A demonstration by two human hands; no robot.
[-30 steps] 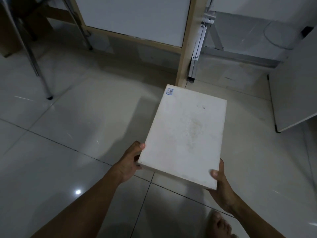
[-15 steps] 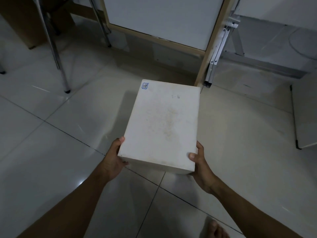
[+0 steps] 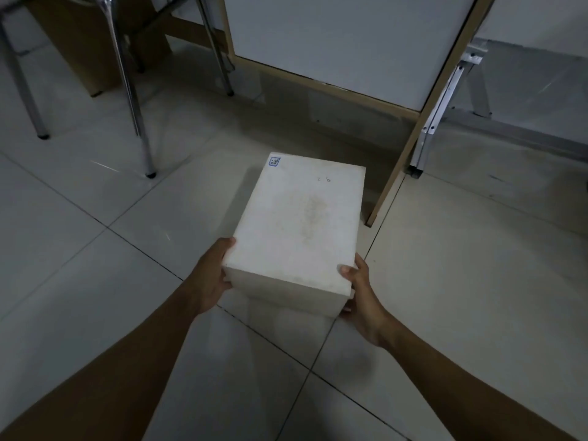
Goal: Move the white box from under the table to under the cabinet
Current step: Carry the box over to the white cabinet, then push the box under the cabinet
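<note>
- Holding the white box [image 3: 302, 224] at its near corners, the left hand [image 3: 211, 275] wraps the left corner and the right hand [image 3: 358, 289] the right one, thumbs on the lid edge and fingers underneath.
- The box sits between the hands, above the tiled floor [image 3: 95, 281], with its far end pointing toward the gap beneath the cabinet [image 3: 343, 43].
- Whether its underside touches the floor cannot be told from this angle; it looks low and close to it.
- Done, by my reading: the box is out in the open and brought up to the cabinet, just beside its wooden leg [image 3: 394, 173].
- Left to do: push or set it into the shadowed space below the cabinet's bottom rail, then let go.
- The chair legs [image 3: 133, 100] stand well off to the left, clear of the path.
</note>
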